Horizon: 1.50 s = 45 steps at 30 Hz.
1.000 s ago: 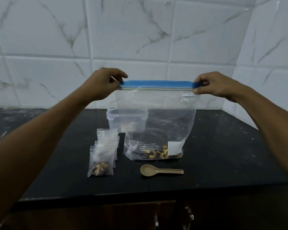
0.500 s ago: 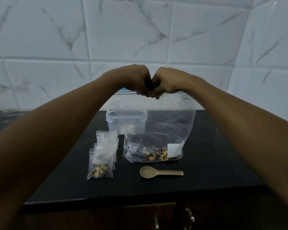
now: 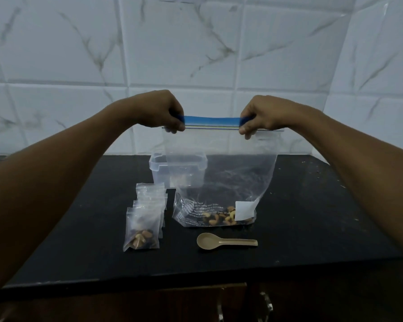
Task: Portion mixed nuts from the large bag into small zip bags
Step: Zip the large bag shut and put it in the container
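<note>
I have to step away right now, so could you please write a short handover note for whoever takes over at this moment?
Left hand and right hand each pinch the blue zip strip of the large bag, which stands upright on the black counter.
A few mixed nuts remain at its bottom.
Small zip bags stand in a row left of it; the front one holds nuts, the others' contents are unclear.
The tan spoon lies empty in front; a clear container sits behind.
Left: whether the zip is shut is unclear; check it, then portion any remaining nuts.

Small zip bags [image 3: 147, 219] left of large bag [image 3: 219, 182], spoon [image 3: 226, 241] before it, container [image 3: 158, 168] behind
</note>
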{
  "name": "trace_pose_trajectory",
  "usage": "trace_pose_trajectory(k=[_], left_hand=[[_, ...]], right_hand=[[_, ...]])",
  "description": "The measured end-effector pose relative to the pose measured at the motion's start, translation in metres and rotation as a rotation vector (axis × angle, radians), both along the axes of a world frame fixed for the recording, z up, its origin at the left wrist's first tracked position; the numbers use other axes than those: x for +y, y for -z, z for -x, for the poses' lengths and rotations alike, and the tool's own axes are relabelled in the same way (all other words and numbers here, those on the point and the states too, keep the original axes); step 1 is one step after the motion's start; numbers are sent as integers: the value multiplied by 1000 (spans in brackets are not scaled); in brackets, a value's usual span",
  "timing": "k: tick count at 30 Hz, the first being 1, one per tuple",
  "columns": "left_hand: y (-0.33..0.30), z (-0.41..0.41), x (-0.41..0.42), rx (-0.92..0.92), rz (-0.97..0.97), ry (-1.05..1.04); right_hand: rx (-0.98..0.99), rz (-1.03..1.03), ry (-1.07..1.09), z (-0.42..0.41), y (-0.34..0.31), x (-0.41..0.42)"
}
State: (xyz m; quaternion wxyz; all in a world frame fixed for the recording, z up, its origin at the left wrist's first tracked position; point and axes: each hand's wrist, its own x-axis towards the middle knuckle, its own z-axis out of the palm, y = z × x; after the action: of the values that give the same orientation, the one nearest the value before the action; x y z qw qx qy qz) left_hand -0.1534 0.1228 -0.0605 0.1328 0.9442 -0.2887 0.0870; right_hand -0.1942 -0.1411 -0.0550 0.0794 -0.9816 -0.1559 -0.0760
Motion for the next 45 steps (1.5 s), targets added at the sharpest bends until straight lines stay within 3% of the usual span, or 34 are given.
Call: trace_pose_trajectory(k=[6,15,19,23,30,36,45], left_hand=[[8,0,27,8,38,-27],[21,0,43,20,98,-4],[26,2,44,24,234,5],[36,3,48,94,454,-7],[66,1,42,385,951,-5],[72,-2,34,456,1115,-59],[83,-3,24,454,1209,-82]], right_hand=[[-49,38,47,4,5,-30],[-43,-77,89,16,12,-60],[-67,-259,93,19,19,-66],[-68,-643,97,17,29,-71],[43,-1212,108,10,66,-66],[36,-1362,142,7,71,-62],[99,-1389,117,4,73,-61]])
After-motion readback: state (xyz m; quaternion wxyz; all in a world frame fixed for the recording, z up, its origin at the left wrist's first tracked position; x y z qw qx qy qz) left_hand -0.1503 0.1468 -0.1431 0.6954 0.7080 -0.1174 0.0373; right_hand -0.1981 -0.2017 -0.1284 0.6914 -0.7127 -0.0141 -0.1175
